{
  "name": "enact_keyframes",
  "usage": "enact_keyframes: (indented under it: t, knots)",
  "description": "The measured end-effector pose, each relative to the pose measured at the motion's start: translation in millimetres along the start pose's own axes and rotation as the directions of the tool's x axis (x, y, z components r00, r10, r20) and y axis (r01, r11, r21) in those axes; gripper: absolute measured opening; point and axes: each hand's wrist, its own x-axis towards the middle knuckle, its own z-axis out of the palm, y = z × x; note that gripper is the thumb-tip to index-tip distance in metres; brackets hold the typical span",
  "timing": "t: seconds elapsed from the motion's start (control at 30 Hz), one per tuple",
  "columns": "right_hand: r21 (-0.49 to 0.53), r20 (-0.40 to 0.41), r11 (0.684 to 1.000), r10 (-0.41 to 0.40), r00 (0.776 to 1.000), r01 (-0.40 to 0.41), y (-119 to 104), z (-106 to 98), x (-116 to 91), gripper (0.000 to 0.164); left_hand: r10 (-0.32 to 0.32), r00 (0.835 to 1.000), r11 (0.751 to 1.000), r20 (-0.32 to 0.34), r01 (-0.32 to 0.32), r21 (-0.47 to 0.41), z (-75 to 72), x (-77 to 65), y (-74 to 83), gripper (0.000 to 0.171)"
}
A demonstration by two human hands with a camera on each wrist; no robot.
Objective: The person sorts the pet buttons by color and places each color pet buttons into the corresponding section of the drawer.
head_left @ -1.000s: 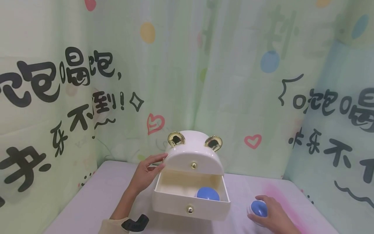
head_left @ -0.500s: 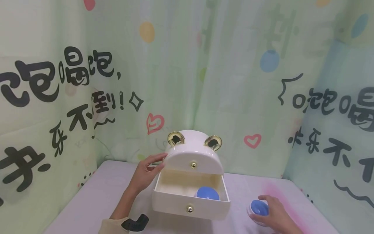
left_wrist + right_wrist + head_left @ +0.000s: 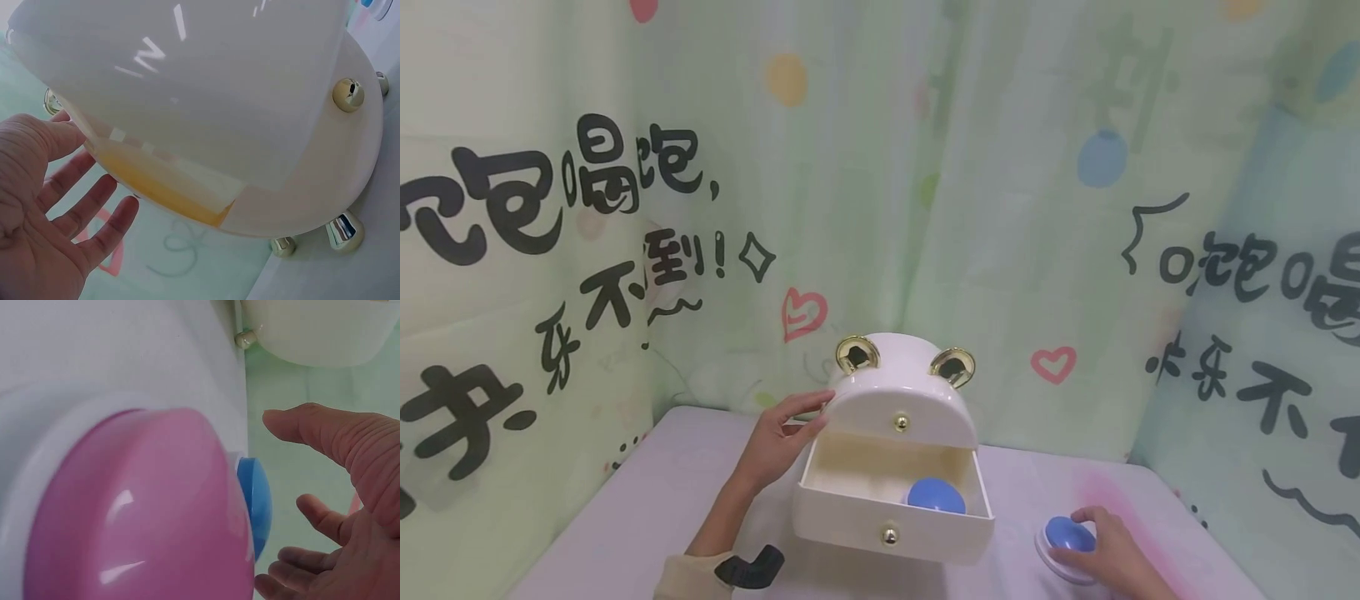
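A white frog-shaped drawer box [image 3: 898,375] with gold-rimmed eyes stands mid-table. Its lower drawer [image 3: 831,517] is pulled out, and a blue-domed button [image 3: 936,495] lies inside at the right. My left hand [image 3: 777,440] rests on the box's left side; in the left wrist view its thumb meets the front edge and the other fingers extend along the side. To the right, a second blue-domed button [image 3: 1070,534] sits on its white round base on the table. My right hand [image 3: 1108,546] is beside it, thumb and fingers spread apart around the dome in the head view.
A pink-domed button [image 3: 150,512] with a white base looms close in the right wrist view. The lilac tabletop [image 3: 617,517] is ringed by a printed green curtain [image 3: 985,208]. Gold feet [image 3: 345,231] show on the box.
My right hand's fingers have loosened and shifted slightly right, leaving more of the blue dome and white base visible. The left hand stays at the box. The head view has shifted slightly.
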Motion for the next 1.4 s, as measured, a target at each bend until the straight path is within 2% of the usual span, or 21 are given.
enact_keyframes:
  t: [0.23, 0.53, 1.0, 1.27, 1.4]
  knots:
    - [0.041, 0.037, 0.999, 0.034, 0.999, -0.035, 7.0, 4.4, 2.7, 0.071, 0.001, 1.000, 1.000, 0.004, -0.001, -0.008, -0.5, -0.4, 4.1, 0.036]
    - [0.062, 0.125, 0.986, 0.148, 0.981, -0.157, 11.3, 10.2, 4.7, 0.092, -0.008, 1.000, 1.000, 0.006, 0.008, -0.007, -0.6, -0.3, 3.4, 0.036]
    - [0.119, 0.131, 0.977, 0.162, 0.978, -0.177, 17.9, 10.6, 3.8, 0.088, 0.010, 1.000, 1.000, 0.008, -0.010, -0.014, 0.5, 0.1, 4.8, 0.035]
    - [0.140, 0.177, 0.950, 0.254, 0.951, -0.280, 18.5, 12.7, 7.0, 0.101, 0.005, 1.000, 1.000, 0.006, -0.005, -0.010, 0.6, 0.2, 5.0, 0.035]
    - [0.143, 0.170, 0.949, 0.256, 0.952, -0.281, 20.7, 13.4, 7.5, 0.100, 0.005, 1.000, 1.000, 0.004, -0.005, -0.007, 0.2, 0.0, 5.0, 0.035]
